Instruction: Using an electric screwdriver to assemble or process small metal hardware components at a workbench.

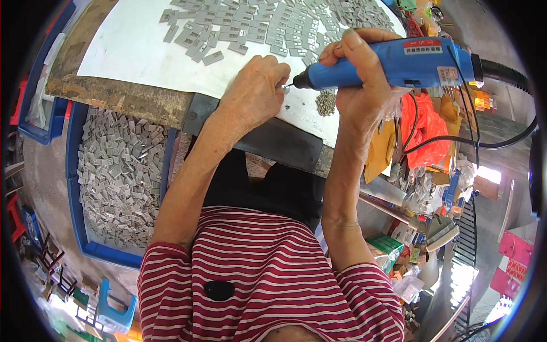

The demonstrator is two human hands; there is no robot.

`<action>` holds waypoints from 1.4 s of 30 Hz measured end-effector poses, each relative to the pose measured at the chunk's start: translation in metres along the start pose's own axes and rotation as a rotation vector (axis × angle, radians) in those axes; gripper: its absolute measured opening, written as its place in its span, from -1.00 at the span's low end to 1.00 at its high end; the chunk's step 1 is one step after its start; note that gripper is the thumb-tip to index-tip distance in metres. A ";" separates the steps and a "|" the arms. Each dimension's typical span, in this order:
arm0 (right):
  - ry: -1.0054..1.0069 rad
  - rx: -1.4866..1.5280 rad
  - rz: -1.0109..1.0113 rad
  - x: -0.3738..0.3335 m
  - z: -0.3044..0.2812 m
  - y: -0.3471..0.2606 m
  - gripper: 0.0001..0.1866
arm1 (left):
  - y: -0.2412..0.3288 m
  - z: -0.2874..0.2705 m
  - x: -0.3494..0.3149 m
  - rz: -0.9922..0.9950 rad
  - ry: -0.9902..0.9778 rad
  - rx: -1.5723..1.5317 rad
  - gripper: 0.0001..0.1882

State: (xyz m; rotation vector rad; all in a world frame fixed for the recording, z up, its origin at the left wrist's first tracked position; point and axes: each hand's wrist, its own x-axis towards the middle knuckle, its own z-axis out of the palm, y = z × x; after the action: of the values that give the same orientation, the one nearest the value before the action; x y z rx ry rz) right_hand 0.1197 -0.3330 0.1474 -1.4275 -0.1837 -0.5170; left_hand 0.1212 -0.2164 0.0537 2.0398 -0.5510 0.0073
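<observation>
My right hand (364, 74) is wrapped round a blue electric screwdriver (393, 61), held nearly level with its black tip toward the left. The thumb and fingers of my left hand (256, 85) pinch a small silvery metal piece (285, 88), which looks like a pencil sharpener and is mostly hidden by the fingers. The screwdriver's thin bit meets this piece, or comes very close to it. Just right of there, a heap of tiny screws (326, 103) lies on the white sheet (131, 51). Many grey metal pencil sharpeners (242, 31) are spread over the sheet's far part.
Below the table's left side stands a blue bin (74, 211) full of grey metal pieces (122, 171). A dark metal bar (290, 142) runs along the table's near edge. On the right, a black cable (501, 74) trails from the screwdriver past a red plastic bag (427, 137).
</observation>
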 end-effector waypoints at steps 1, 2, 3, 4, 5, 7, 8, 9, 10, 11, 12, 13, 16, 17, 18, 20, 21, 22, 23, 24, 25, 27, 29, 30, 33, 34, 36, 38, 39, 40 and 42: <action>0.000 0.000 0.001 0.000 0.000 0.000 -0.81 | 0.000 0.000 0.000 -0.002 0.001 0.003 -0.93; 0.002 0.006 0.005 0.000 0.000 0.001 -0.81 | 0.000 0.000 0.000 -0.004 0.002 0.007 -0.93; 0.004 0.012 0.008 0.000 0.000 0.001 -0.81 | 0.000 0.000 0.000 -0.005 0.002 0.007 -0.93; 0.004 0.013 0.009 0.000 0.000 0.002 -0.81 | 0.000 0.000 0.000 -0.004 0.002 0.006 -0.92; 0.003 0.015 0.005 0.000 0.000 0.003 -0.81 | 0.000 0.001 0.000 -0.002 0.003 0.003 -0.92; 0.001 0.015 0.003 0.001 0.000 0.004 -0.81 | -0.001 0.000 0.000 0.001 0.006 0.003 -0.92; 0.000 0.017 0.005 0.001 0.000 0.004 -0.81 | 0.000 0.000 0.000 0.006 0.008 0.005 -0.92; -0.001 0.019 0.008 0.001 0.000 0.004 -0.81 | -0.001 0.000 0.000 0.005 0.007 0.005 -0.92; 0.000 0.019 0.009 0.001 0.000 0.004 -0.81 | -0.001 0.001 0.000 0.007 0.009 0.003 -0.92; 0.000 0.018 0.010 0.001 0.000 0.004 -0.80 | -0.001 0.001 0.000 0.008 0.012 0.001 -0.92; 0.000 0.016 0.011 0.001 0.000 0.004 -0.80 | -0.001 0.001 0.000 0.008 0.012 0.001 -0.92; 0.001 0.016 0.011 0.001 0.000 0.004 -0.80 | -0.001 0.001 0.001 0.009 0.014 -0.004 -0.91; -0.003 0.016 0.019 0.000 0.000 0.003 -0.80 | -0.002 0.001 0.000 0.009 0.013 -0.006 -0.91; -0.002 0.005 0.019 -0.001 0.001 0.004 -0.81 | -0.002 0.001 0.000 0.007 0.010 -0.003 -0.90; -0.001 -0.005 0.018 -0.001 0.001 0.004 -0.81 | -0.002 0.002 0.000 0.008 0.010 -0.004 -0.90; -0.004 0.007 0.022 -0.001 0.001 0.004 -0.81 | -0.002 0.002 0.000 0.019 0.020 -0.010 -0.90; -0.007 0.019 0.026 -0.001 0.001 0.004 -0.80 | -0.002 0.002 0.000 0.020 0.020 -0.009 -0.90; -0.006 0.019 0.026 -0.001 0.001 0.004 -0.80 | -0.001 0.001 0.000 0.019 0.020 -0.008 -0.89; -0.010 0.001 0.024 -0.001 0.001 0.004 -0.81 | -0.001 0.001 0.000 0.018 0.021 -0.006 -0.89; -0.013 -0.017 0.023 -0.001 0.001 0.004 -0.81 | -0.001 0.002 0.000 0.019 0.021 -0.006 -0.89; -0.012 -0.017 0.022 -0.001 0.001 0.004 -0.81 | -0.001 0.002 0.001 0.023 0.024 -0.010 -0.89; -0.010 -0.077 0.018 -0.002 0.003 0.004 -0.80 | -0.002 0.003 0.000 0.028 0.026 -0.012 -0.89; -0.032 -0.121 0.012 -0.004 0.005 0.004 -0.80 | -0.003 0.004 0.000 0.035 0.042 -0.020 -0.90; -0.055 -0.166 0.006 -0.005 0.006 0.003 -0.79 | -0.003 0.004 0.000 0.035 0.042 -0.020 -0.90; -0.158 -0.272 -0.037 -0.004 0.001 0.005 -0.77 | -0.002 0.003 0.001 0.055 0.058 -0.006 -0.90; -0.180 -0.293 -0.048 -0.004 -0.001 0.006 -0.76 | -0.003 0.005 0.001 0.037 0.068 -0.051 -0.90; -0.135 -0.182 0.021 -0.007 0.007 0.001 -0.76 | -0.002 0.006 0.001 0.016 0.076 -0.096 -0.91; -0.091 -0.070 0.088 -0.006 0.007 0.002 -0.77 | 0.001 0.003 0.002 0.055 0.064 -0.023 -0.92; -0.134 -0.036 0.069 -0.004 0.003 0.006 -0.77 | -0.001 0.004 0.002 0.055 0.064 -0.022 -0.92; -0.178 -0.002 0.049 -0.003 0.000 0.008 -0.77 | -0.003 0.005 0.003 0.090 0.061 0.019 -0.92; -0.168 -0.012 0.056 -0.004 0.001 0.006 -0.78 | -0.004 0.005 0.004 0.125 0.052 0.058 -0.92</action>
State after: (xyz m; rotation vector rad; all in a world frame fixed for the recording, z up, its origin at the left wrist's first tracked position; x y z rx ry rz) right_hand 0.1190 -0.3304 0.1405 -1.4838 -0.2748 -0.3527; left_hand 0.1248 -0.2207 0.0486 2.0521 -0.6509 0.1522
